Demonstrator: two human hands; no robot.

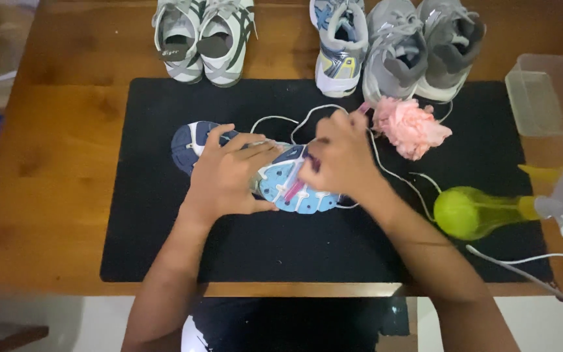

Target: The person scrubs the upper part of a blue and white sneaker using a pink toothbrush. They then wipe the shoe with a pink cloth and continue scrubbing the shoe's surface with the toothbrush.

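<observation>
A blue and white sneaker [288,189] lies on its side on a black mat [151,228], sole toward me. My left hand [229,173] presses flat on the shoe's heel half. My right hand [340,156] is closed around a thin pink-handled tool, a brush by the look of it [292,190], whose end lies across the light blue sole. A white lace [392,173] trails from the shoe past my right wrist.
A pink cloth [412,127] lies on the mat right of my hand. A yellow-green spray bottle [490,210] lies on its side farther right, below a clear plastic tub [545,91]. Other sneakers [203,39] [399,45] line the far edge of the wooden table [47,163].
</observation>
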